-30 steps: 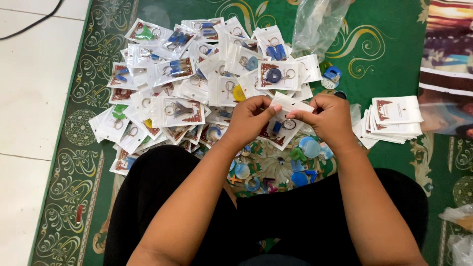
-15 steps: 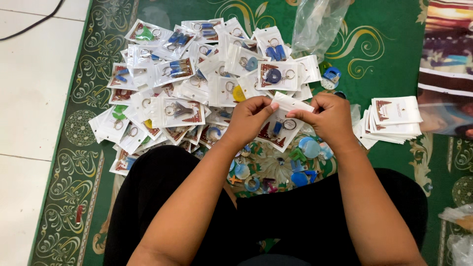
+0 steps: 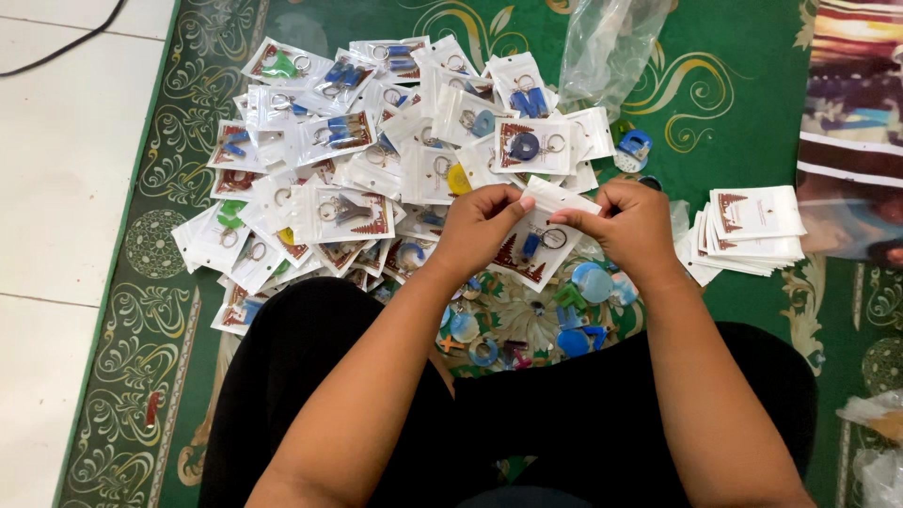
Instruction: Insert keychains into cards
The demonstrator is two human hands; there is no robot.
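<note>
My left hand [image 3: 477,228] and my right hand [image 3: 628,226] both pinch the top edge of one small clear packet [image 3: 538,240] that holds a blue keychain with a ring. The packet hangs between the hands above my lap. Below it, between my knees, lie several loose blue and teal keychain pieces [image 3: 574,315]. Beyond the hands spreads a large heap of filled packets [image 3: 376,160] on the green carpet.
A stack of flat white packets [image 3: 748,230] lies to the right of my right hand. A crumpled clear plastic bag [image 3: 609,47] sits at the top. White floor tiles [image 3: 56,169] run along the left; folded patterned cloth [image 3: 851,122] lies at the right edge.
The hands have stayed in place on the packet, with only slight finger shifts along its top edge.
</note>
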